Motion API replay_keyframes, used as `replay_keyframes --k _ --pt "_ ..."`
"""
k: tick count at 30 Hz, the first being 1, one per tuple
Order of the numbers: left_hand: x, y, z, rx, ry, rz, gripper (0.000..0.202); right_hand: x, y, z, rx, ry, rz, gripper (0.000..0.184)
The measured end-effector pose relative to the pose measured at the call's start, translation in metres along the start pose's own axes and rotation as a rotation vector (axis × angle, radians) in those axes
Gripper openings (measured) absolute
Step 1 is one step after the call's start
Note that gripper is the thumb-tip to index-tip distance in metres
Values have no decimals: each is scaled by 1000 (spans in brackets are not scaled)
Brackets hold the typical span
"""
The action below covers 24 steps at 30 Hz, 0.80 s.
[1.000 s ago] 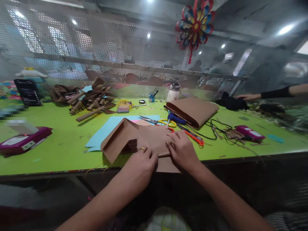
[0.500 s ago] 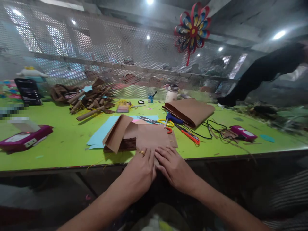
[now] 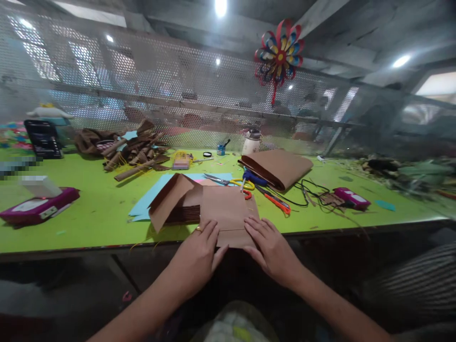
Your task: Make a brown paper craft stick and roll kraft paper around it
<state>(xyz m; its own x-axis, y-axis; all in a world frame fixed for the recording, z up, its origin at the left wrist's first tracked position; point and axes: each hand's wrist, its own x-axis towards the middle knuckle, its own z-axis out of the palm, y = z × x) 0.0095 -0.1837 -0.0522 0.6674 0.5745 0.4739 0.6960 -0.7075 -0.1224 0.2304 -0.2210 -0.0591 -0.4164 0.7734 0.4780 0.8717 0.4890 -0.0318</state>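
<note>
A sheet of brown kraft paper lies at the table's near edge, with a crease running across its lower part. My left hand, a ring on one finger, grips its left near corner, fingers on top and thumb at the front edge. At the right near corner my right hand holds the same sheet in a like way. Left of the sheet, a folded brown paper piece leans on a stack of brown paper. Scissors with yellow handles and an orange cutter knife lie just beyond.
Light blue paper lies under the stack. A large folded brown sheet, a black cord and a purple device are to the right. Another purple device, a phone and brown paper rolls are to the left.
My hands have moved apart along the near edge, exposing the creased strip between them. The dark-sleeved arm at the right has gone from view.
</note>
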Motion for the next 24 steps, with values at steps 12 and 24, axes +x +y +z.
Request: replay_keyframes --k 12,24 --pt "-17 -20 -2 -81 38 15 39 -14 4 11 -4 89 48 46" --pt "8 -45 -36 -147 12 43 29 -11 4 4 38 110 69 40"
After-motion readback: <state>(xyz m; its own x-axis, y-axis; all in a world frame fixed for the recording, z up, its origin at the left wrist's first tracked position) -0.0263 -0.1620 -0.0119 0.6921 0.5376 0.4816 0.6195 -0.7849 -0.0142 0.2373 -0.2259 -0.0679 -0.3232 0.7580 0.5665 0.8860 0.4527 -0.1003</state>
